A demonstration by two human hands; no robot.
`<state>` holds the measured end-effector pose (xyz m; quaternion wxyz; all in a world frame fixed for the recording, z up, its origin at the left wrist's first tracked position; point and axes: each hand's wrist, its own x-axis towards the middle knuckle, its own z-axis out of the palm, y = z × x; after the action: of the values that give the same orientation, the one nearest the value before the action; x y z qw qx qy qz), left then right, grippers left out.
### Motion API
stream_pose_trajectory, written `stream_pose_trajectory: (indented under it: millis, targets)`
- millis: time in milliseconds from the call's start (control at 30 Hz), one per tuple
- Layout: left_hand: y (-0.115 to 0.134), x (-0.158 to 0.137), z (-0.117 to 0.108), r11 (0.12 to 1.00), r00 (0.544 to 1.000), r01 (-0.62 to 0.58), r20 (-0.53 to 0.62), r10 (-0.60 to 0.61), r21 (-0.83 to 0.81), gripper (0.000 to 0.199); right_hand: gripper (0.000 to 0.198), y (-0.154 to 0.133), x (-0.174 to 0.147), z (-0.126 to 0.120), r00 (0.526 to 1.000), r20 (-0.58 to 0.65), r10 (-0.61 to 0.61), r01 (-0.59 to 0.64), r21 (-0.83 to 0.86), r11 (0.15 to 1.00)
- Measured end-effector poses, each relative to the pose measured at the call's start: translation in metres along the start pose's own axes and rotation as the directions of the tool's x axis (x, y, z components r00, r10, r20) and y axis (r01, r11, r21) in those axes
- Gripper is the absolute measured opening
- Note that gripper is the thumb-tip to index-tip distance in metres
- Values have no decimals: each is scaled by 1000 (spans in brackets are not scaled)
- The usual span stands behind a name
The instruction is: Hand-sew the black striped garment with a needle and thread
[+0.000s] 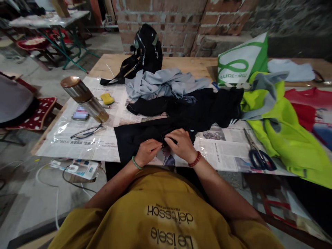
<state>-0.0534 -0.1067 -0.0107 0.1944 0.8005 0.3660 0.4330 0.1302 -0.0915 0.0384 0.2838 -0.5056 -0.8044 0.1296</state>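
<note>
Head view looks down over a mustard shirt to both hands meeting at the near edge of the worktop (199, 64). Left hand (147, 150), green bead bracelet at the wrist, has its fingers closed, pinching the edge of the black garment (181, 116). Right hand (181, 144), red bead bracelet at the wrist, is curled shut on the same edge, fingertips touching those of the left. The garment lies under and just beyond the fingers, spread over newspaper (85, 138).

Right of the fingers, well apart, lie scissors (258, 154), with a neon yellow jacket (285, 135) past them. Left of the fingers sit eyeglasses (86, 131) and a metal flask (84, 98). Beyond the fingers lie a grey-blue garment (166, 83), then a black backpack (146, 48) and a green-and-white bag (243, 58).
</note>
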Motion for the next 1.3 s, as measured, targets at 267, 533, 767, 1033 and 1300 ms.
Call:
stream_pose_trajectory:
  millis: [267, 533, 767, 1033, 1300]
  targets:
    - [0, 2, 0, 990, 991, 124, 53, -121, -63, 13, 12, -2, 1, 23, 974, 159, 158, -213, 432, 876]
    - [-3, 7, 0, 950, 956, 288, 93, -278, -123, 10, 11, 5, 2, 45, 895, 185, 407, -393, 760, 518]
    - [-6, 5, 0, 967, 968, 225, 142, -208, -120, 12, 11, 3, 2, 49, 877, 179, 445, -401, 782, 476]
    - [-3, 3, 0, 974, 974, 203, 125, -189, -102, 13, 13, -1, -2, 50, 858, 182, 481, -402, 820, 407]
    - [-3, 18, -2, 991, 961, 130, 248, -123, -12, 15, 16, 7, -10, 36, 863, 249, 439, -450, 774, 445]
